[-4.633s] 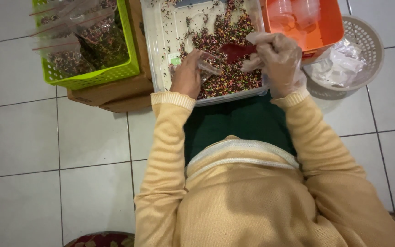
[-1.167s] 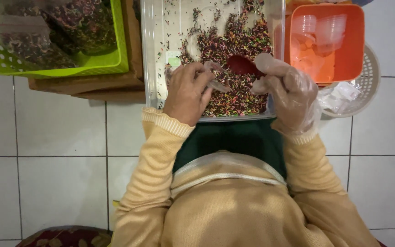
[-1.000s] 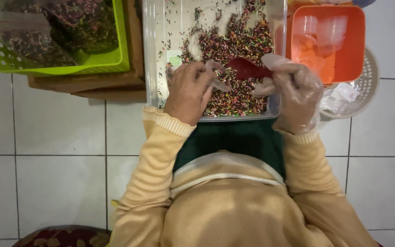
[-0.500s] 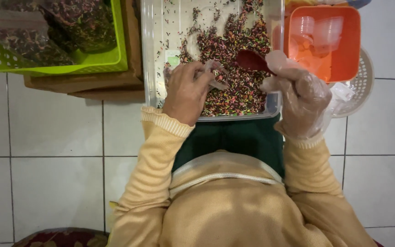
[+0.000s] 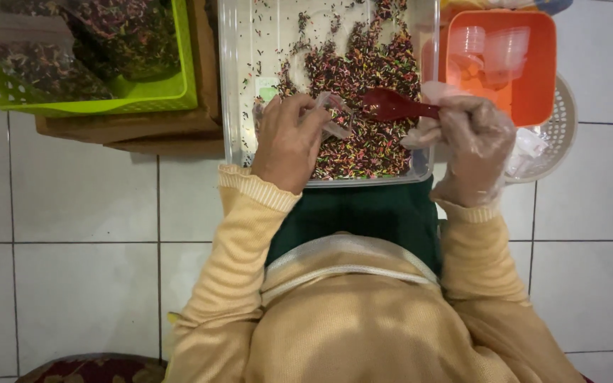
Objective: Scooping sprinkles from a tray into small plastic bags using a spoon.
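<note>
Left hand (image 5: 289, 142), bare, pinches a small clear plastic cup (image 5: 335, 117) by its rim, tilted over the multicoloured sprinkles (image 5: 363, 92) heaped in the clear rectangular plastic tray (image 5: 239, 85). Right hand (image 5: 473, 145), in a thin transparent glove, closes around the handle of a red plastic spoon (image 5: 391, 106) whose bowl lies at 3 o'clock of the cup, just beside it. Step judged: scooping sprinkles for the cup. Next move calls for a level spoon tipped into the cup's mouth. Orange square plastic tub (image 5: 533, 71) holding empty cups sits at 2 o'clock; lime-green plastic basket (image 5: 179, 78) of filled bags at 10 o'clock.
</note>
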